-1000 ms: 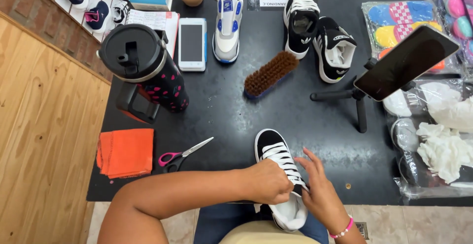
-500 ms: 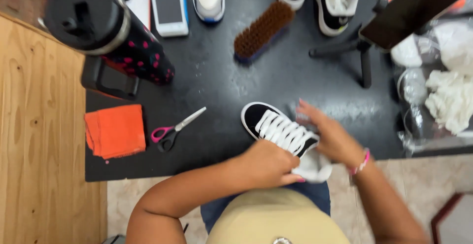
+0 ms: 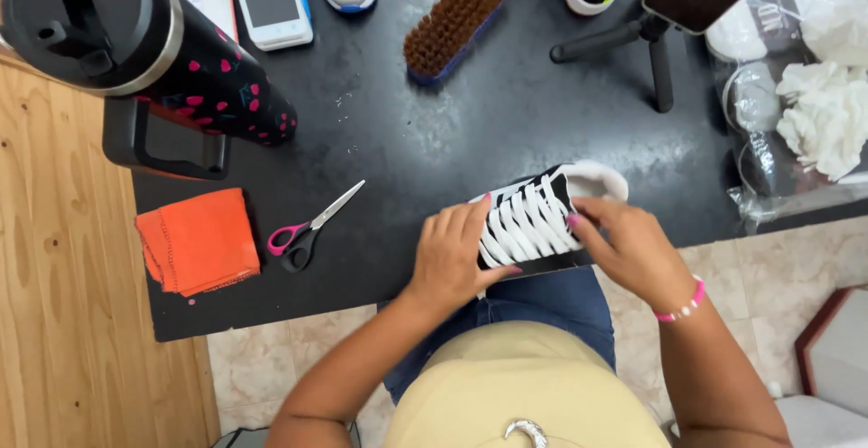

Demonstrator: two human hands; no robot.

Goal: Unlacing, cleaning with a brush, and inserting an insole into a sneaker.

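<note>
A black sneaker with white laces and a white toe cap [image 3: 541, 215] lies at the near edge of the black table [image 3: 470, 122], toe pointing right and away. My left hand [image 3: 457, 254] grips its heel end, fingers curled over the side. Resting on the laces from the right is my right hand [image 3: 628, 245], with a pink bead bracelet on its wrist. Both hands hold the shoe.
Pink-handled scissors [image 3: 312, 228] and a folded orange cloth [image 3: 199, 242] lie left of the shoe. A large black spotted tumbler [image 3: 136, 37], a phone [image 3: 269, 0], a brush [image 3: 457, 18], other sneakers, a phone tripod [image 3: 655, 46] and bagged white rags [image 3: 814, 113] fill the far side.
The sneaker has been turned so its toe now points right and away. The view has dropped closer to the table edge and my lap.
</note>
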